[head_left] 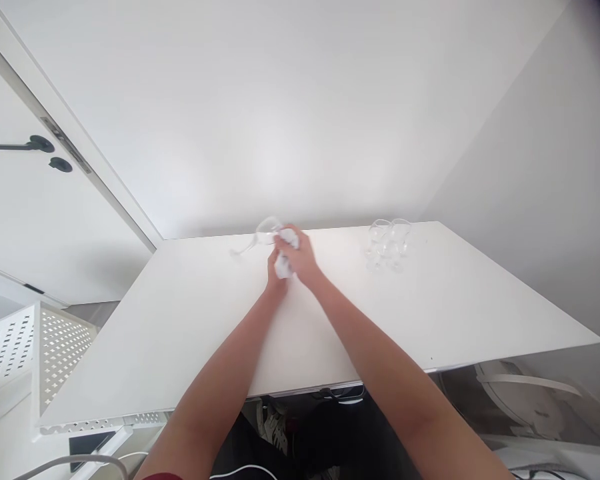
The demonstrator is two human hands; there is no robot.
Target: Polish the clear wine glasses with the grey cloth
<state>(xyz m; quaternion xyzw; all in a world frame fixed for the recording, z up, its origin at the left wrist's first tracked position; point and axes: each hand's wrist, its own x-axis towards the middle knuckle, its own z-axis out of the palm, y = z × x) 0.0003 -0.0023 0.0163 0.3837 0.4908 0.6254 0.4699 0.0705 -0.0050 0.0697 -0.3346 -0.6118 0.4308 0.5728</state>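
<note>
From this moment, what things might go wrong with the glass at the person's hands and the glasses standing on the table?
The tilted glass might slip: the left hand and right hand are bunched around a white cloth, and no hand shows on the stem. Its foot, sticking out leftward, could knock the table and chip. The standing glasses overlap in this view, so a bump might tip one against another.

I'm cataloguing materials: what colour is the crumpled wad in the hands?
The wad is white; the head view shows it.
</note>
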